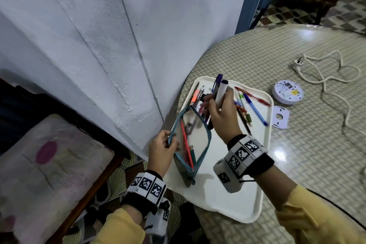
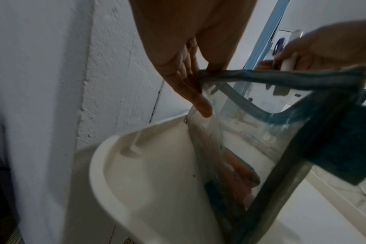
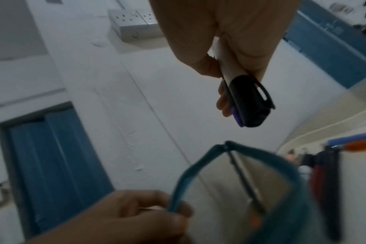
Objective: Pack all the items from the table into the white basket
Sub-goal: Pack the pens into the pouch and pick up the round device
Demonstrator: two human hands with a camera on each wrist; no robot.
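our right fingers (image 1: pixel 213 103) curl round two markers (image 1: pixel 220 93) just above the clear pouch (image 1: pixel 190 140) our left fingers (image 1: pixel 168 140) pinch open; beyond them many pens (image 1: pixel 251 105) wait on the white tray (image 1: pixel 247 194).

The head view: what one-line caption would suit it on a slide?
Left hand holds a clear pouch open over a white tray while the right hand brings markers.
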